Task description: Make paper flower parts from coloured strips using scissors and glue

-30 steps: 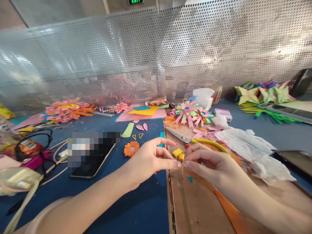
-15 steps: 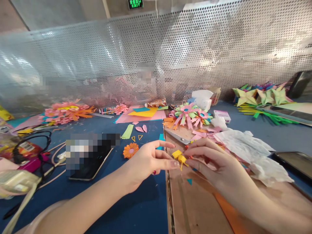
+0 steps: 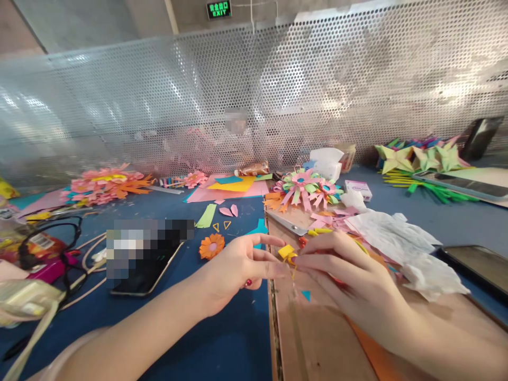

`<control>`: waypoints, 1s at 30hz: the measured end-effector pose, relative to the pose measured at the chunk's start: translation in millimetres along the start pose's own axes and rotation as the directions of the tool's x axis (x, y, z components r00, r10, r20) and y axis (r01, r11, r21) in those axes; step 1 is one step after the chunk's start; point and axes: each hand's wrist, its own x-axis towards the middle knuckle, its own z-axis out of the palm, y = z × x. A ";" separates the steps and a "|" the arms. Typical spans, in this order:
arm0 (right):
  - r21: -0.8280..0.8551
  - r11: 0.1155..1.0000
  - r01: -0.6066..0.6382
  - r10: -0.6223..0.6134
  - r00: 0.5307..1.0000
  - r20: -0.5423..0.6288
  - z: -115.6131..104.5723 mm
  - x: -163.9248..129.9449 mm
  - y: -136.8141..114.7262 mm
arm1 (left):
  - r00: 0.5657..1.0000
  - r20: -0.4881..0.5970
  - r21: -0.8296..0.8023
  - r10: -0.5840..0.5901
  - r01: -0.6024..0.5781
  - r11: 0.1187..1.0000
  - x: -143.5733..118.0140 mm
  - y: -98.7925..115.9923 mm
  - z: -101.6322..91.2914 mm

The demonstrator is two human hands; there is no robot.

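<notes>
- Broadly, a perforated metal screen (image 3: 317, 95) spans the whole back of the bench, and a blurred person sits behind it.
- Below it a blue table top (image 3: 234, 338) carries everything, with a brown board (image 3: 317, 338) lying over its right half.
- On the board's far right lies crumpled white paper (image 3: 400, 238), close to the right wrist, and a dark tablet (image 3: 476, 267) sits just past it.
- Farther back, green and pink paper stars (image 3: 428, 156) are heaped at the right, well apart from the hands.
- At the far left a pile of pink and orange paper flowers (image 3: 105, 182) rests near the screen.
- A phone (image 3: 146, 264) lies on the blue surface, left of the left forearm, beside black cables (image 3: 47, 238).
- Behind the hands, pink and green ribbon flowers (image 3: 307, 185) stand on the board's far edge, with a scissor blade (image 3: 288, 223) between them and the fingers.
- A small orange flower (image 3: 212, 245) lies flat, just beside the left hand.
- The left hand (image 3: 234, 264) pinches with thumb and forefinger, the other fingers loosely spread.
- The right hand (image 3: 349, 275) meets it fingertip to fingertip, also pinching.
- Between both sets of fingertips sits a small folded yellow paper piece (image 3: 286, 252), held above the board's left edge; nothing covers it.
- A tiny blue paper triangle (image 3: 305, 295) lies on the board right under the hands.
</notes>
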 end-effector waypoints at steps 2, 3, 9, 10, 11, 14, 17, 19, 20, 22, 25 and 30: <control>0.001 1.000 0.004 -0.004 1.000 -0.006 -0.9 0.7 -1.7 | 1.000 -0.001 -0.005 0.000 0.000 1.000 0.2 -1.9 -0.9; 0.009 1.000 0.003 -0.003 1.000 -0.009 -1.2 1.2 -2.7 | 1.000 0.000 -0.008 0.001 -0.001 1.000 0.6 -3.1 -1.7; 0.168 0.938 -0.303 0.301 0.953 0.036 0.2 2.7 -7.4 | 0.999 -0.010 0.047 0.035 -0.034 0.998 5.8 -6.1 -8.1; 0.197 0.891 -0.409 0.402 0.913 0.073 0.6 2.2 -7.3 | 0.998 -0.048 0.102 0.047 -0.042 0.994 6.4 -5.1 -8.4; 0.218 0.834 -0.506 0.494 0.862 0.113 0.9 1.6 -7.0 | 0.993 -0.094 0.170 0.069 -0.052 0.984 6.6 -3.7 -8.2; 0.252 0.686 -0.683 0.653 0.730 0.203 1.4 -0.1 -4.8 | 0.960 -0.202 0.395 0.193 -0.100 0.913 4.3 0.8 -5.3; 0.265 0.641 -0.720 0.681 0.693 0.237 2.1 0.3 -3.1 | 0.929 -0.215 0.554 0.302 -0.139 0.821 -0.4 2.4 -0.8; 0.262 0.647 -0.716 0.679 0.697 0.231 3.0 1.6 -3.8 | 0.926 -0.201 0.612 0.320 -0.136 0.779 -3.0 1.4 1.8; 0.264 0.649 -0.714 0.678 0.699 0.227 3.6 2.2 -4.7 | 0.927 -0.194 0.626 0.320 -0.134 0.769 -3.7 0.6 3.0; 0.275 0.643 -0.715 0.679 0.698 0.226 5.0 2.6 -6.6 | 0.928 -0.193 0.640 0.318 -0.127 0.758 -4.2 -0.8 4.9; 0.302 0.613 -0.730 0.677 0.682 0.276 7.2 0.3 -7.4 | 0.926 -0.209 0.641 0.314 -0.113 0.759 -3.8 -0.3 7.5; 0.315 0.589 -0.744 0.684 0.667 0.297 10.1 -4.8 -3.9 | 0.951 -0.193 0.585 0.240 -0.085 0.807 -4.4 5.8 10.6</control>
